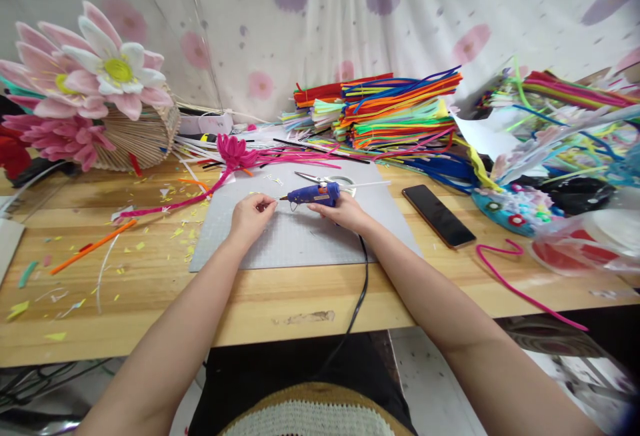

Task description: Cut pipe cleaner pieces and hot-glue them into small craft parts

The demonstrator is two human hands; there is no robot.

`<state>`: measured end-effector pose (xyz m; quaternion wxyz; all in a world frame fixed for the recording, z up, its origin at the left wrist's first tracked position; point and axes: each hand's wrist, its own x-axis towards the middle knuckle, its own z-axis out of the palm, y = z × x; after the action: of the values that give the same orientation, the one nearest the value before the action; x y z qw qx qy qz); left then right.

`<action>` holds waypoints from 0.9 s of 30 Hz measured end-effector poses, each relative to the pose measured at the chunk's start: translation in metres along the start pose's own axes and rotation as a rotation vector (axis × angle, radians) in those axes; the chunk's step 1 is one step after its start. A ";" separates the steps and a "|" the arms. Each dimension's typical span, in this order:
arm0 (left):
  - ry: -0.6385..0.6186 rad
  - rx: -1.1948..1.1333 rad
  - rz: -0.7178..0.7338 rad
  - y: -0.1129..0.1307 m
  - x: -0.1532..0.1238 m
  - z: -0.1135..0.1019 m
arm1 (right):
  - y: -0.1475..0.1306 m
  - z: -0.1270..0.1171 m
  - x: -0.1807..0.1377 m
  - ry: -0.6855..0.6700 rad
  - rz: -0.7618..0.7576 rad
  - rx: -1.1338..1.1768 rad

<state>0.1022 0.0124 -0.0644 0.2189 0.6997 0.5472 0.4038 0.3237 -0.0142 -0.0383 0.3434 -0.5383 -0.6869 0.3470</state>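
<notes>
My right hand [345,212] is wrapped round the handle of a blue hot glue gun [313,195], whose nozzle points left and whose glue stick [370,184] juts out behind. My left hand [251,217] is closed in a pinch right by the nozzle tip; what it holds is too small to make out. Both hands are above a grey cutting mat [300,246]. Scissors [345,181] lie on the mat just behind the glue gun. A magenta pipe-cleaner flower [234,153] with a long stem [185,204] rests to the left of my hands.
Bundles of coloured pipe cleaners [400,113] are stacked at the back. A phone [439,216] lies right of the mat, near a bent pink pipe cleaner [520,293]. A basket [137,136] of plush flowers stands back left. The glue gun's black cord [364,276] hangs over the front edge.
</notes>
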 end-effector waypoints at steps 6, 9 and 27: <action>-0.002 0.027 0.019 0.003 -0.001 0.000 | -0.001 0.001 0.000 -0.011 -0.026 -0.011; 0.000 0.028 0.026 0.002 -0.001 0.000 | -0.001 0.001 0.000 -0.001 -0.021 -0.036; 0.109 -0.272 -0.100 0.003 0.002 -0.006 | 0.010 -0.048 -0.006 0.252 0.165 0.216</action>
<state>0.0990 0.0129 -0.0582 0.3016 0.6122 0.5328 0.5004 0.3703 -0.0129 -0.0217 0.4530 -0.5917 -0.5509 0.3757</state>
